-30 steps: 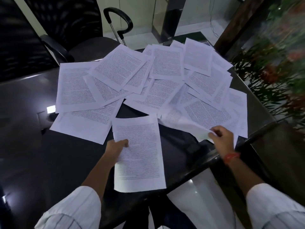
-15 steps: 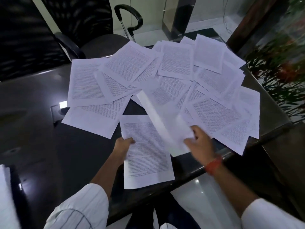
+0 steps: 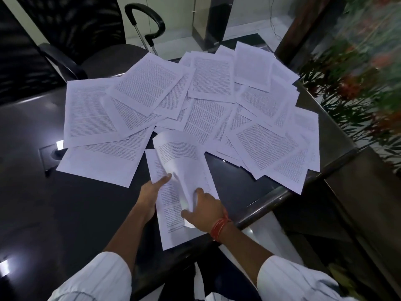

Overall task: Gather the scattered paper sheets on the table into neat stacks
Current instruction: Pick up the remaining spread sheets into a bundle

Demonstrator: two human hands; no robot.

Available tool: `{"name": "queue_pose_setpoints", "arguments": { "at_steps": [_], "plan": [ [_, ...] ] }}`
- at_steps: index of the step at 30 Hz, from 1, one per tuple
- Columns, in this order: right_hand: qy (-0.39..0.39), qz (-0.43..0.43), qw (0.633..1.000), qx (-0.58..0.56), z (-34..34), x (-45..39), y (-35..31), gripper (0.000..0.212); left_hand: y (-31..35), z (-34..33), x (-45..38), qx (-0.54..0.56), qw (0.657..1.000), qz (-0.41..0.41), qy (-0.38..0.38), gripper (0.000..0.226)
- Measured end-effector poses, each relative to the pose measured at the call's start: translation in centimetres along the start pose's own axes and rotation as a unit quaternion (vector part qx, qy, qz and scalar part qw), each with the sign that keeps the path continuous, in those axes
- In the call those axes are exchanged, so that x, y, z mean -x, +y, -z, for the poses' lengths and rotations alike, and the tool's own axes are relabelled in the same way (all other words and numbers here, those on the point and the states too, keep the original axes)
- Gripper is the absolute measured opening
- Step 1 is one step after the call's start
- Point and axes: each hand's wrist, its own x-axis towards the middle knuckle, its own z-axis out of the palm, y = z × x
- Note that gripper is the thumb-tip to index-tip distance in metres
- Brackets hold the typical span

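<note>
Now stacking: right hand [image 3: 202, 210] pinches a curled printed sheet [image 3: 180, 153] over the base sheet [image 3: 173, 218] at the near table edge [image 3: 271, 198], left hand [image 3: 152, 190] holding that sheet's left edge with thumb on top; next, flatten and square corners.

I see dense lines of printed text on the paper sheets [image 3: 201, 83] spread over the table [image 3: 43, 203], but the print is too small and blurred for me to read any word.
</note>
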Motion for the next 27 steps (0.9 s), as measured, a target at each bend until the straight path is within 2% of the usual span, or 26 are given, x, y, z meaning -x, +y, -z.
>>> {"name": "queue_pose_setpoints", "arguments": {
  "at_steps": [3,7,9,11,13,15,18,20,21,23,25,27],
  "plan": [
    [-0.074,-0.02,0.997,0.025,0.9,-0.7,2.3,0.089,-0.2,-1.0,0.0,-0.015,1.0,0.0,0.002,0.048],
    [-0.124,-0.063,0.99,0.007,3.0,-1.1,5.0,0.111,-0.8,-2.5,0.3,-0.008,1.0,0.001,0.028,0.028],
    [-0.13,-0.075,0.989,0.001,4.0,-0.9,5.7,0.124,-1.1,-2.8,0.3,0.01,0.999,0.011,0.044,0.028],
    [-0.088,-0.068,0.994,0.005,4.8,-1.2,6.1,0.134,-1.0,-3.4,0.1,0.038,0.998,0.013,0.042,0.037],
    [-0.02,-0.01,0.999,0.024,4.8,-2.7,6.2,0.13,-0.7,-4.5,-0.2,0.097,0.995,0.021,0.0,0.05],
    [0.008,0.085,0.994,0.07,3.6,-4.7,6.6,0.113,-0.2,-5.8,-0.6,0.131,0.991,0.03,-0.02,0.054],
    [-0.047,0.174,0.969,0.169,0.7,-5.7,7.2,0.095,-0.7,-7.3,-1.2,0.081,0.996,0.031,0.032,0.036],
    [-0.068,0.189,0.97,0.139,0.8,-5.8,7.6,0.094,-1.0,-7.6,-1.8,0.022,0.994,0.023,0.107,0.026],
    [-0.043,0.187,0.978,0.086,2.2,-6.6,8.3,0.094,-0.8,-8.3,-2.2,0.005,0.991,0.024,0.131,0.026],
    [0.075,0.172,0.982,-0.022,6.2,-9.5,10.0,0.085,-0.3,-9.3,-2.4,-0.001,0.989,0.02,0.148,0.029],
    [0.213,0.129,0.968,-0.034,10.9,-14.5,12.9,0.074,0.8,-10.5,-2.3,0.016,0.99,0.026,0.14,0.031],
    [0.272,0.051,0.961,-0.015,16.3,-19.7,16.1,0.077,2.0,-11.6,-2.0,0.023,0.994,0.035,0.099,0.035]
  ]
}}
